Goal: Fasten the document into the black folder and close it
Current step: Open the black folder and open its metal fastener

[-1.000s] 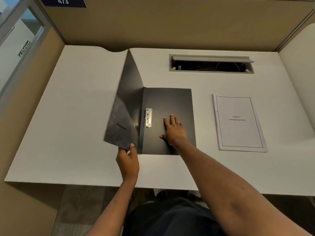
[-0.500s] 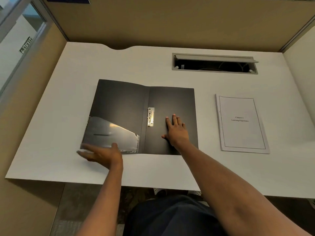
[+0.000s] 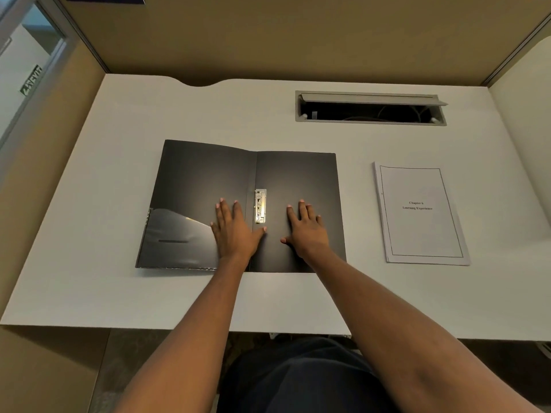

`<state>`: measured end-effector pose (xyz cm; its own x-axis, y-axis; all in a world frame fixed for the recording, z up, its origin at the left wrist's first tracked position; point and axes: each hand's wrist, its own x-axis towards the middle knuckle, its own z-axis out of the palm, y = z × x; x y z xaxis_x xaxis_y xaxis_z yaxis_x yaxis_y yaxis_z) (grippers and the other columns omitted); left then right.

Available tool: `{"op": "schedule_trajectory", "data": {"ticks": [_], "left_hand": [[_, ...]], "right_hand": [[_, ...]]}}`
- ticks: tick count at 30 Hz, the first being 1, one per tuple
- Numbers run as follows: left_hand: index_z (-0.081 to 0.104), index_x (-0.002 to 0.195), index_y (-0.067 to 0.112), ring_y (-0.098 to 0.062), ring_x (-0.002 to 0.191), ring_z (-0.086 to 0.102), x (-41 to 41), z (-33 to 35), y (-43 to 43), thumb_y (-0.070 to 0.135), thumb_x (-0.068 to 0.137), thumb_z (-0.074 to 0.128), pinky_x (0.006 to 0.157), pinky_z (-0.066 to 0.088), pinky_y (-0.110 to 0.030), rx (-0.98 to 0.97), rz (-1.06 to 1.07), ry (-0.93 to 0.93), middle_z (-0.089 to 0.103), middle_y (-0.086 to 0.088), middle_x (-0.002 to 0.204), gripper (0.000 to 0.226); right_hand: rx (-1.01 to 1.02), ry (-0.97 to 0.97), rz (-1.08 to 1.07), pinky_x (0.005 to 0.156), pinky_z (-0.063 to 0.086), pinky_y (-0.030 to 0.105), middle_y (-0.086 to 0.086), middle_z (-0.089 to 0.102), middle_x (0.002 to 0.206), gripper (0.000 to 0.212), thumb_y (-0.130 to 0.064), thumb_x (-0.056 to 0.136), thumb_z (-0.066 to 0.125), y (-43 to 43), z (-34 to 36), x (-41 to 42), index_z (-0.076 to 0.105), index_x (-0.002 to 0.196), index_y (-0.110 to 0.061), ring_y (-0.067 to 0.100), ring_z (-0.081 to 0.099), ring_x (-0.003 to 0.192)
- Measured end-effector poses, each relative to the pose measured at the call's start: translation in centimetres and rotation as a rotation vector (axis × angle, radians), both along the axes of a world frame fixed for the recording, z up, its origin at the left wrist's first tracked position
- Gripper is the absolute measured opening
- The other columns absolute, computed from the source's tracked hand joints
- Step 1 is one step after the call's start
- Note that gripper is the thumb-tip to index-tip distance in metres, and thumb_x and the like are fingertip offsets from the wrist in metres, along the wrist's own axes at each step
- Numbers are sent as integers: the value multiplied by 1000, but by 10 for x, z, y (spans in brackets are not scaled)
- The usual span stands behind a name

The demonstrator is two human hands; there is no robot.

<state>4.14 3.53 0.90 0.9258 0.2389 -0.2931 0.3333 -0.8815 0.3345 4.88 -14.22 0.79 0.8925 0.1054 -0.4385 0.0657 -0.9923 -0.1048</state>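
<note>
A flat black plastic folder lies open on the white table, its silver metal clip at the spine. The left hand and right hand press flat on either side of the clip, each grip spread wide, holding nothing. The white stapled paper document lies right of the folder, apart from it.

1 view only: head cam, wide-angle, looks forward and steeply down over the near edge of the table. Close range, both forearms enter from the bottom of frame. Partition walls bound the far side. No 2nd view to overlap.
</note>
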Motion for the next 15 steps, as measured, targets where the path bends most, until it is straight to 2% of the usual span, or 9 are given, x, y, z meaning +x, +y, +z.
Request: {"op": "schedule_trajectory", "data": {"ticks": [5,11,15], "left_hand": [[9,165,19,-34,160,-10,10,-2,-8,64,80,75,126,6,-62,47,-4,112,-8,-15,173,117],[8,165,19,-35,161,-7,14,-5,-8,65,77,77,125,9,-63,32,-3,151,-6,-15,173,122],[7,165,19,-36,161,-7,17,-3,-7,64,77,78,125,10,-64,12,-2,179,-7,-15,173,122]], "right_hand": [[-6,5,1,128,14,51,13,-6,172,95,-54,96,58,1,1,0,-1,164,-23,35,-3,159],[2,2,4,128,15,50,13,-4,172,95,-54,96,59,-1,1,2,0,164,-23,34,0,159],[-17,4,6,127,18,51,16,3,171,95,-55,93,63,3,4,7,9,163,-20,37,6,158]]}}
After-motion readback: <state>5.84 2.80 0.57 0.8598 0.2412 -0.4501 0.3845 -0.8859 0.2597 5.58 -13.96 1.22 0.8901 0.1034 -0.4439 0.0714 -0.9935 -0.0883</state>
